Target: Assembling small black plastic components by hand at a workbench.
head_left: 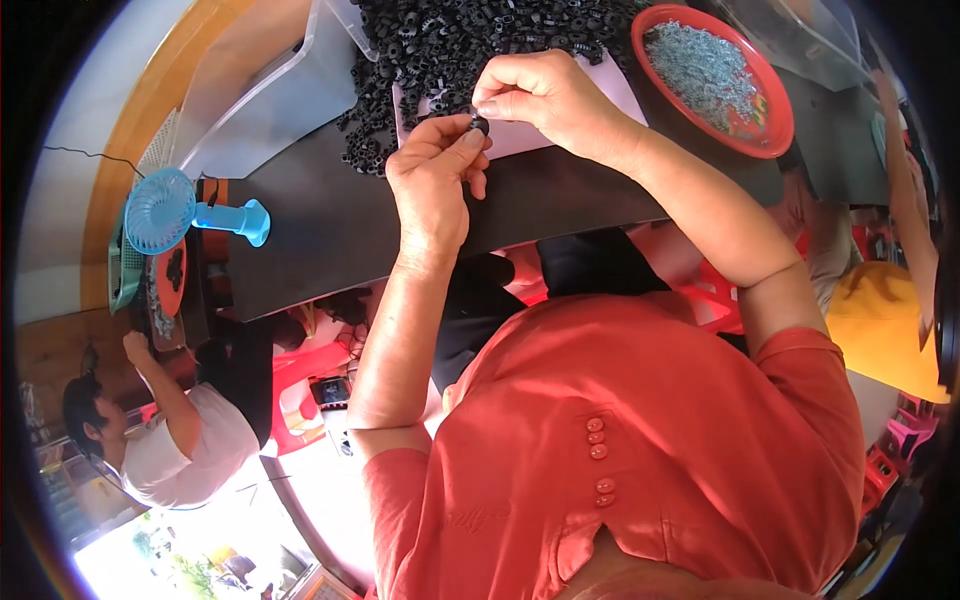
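My left hand (437, 172) pinches a small black plastic part (480, 124) between thumb and fingers, above the near edge of a pale pink sheet (520, 140). Close against it, my right hand (535, 97) is closed in a pinch, its fingertips at the top of that part. Something small and shiny shows between the right fingertips, too small to name. Just beyond both hands lies a big heap of similar black plastic parts (440, 50), spilling over the sheet's far side.
A red bowl (780, 130) of small clear-silvery pieces (700, 75) stands at the far right. At left are a blue fan (160, 210) and a translucent bin (270, 110) on the dark table (330, 220). One person in white (190, 450) sits left, another in yellow (880, 320) right.
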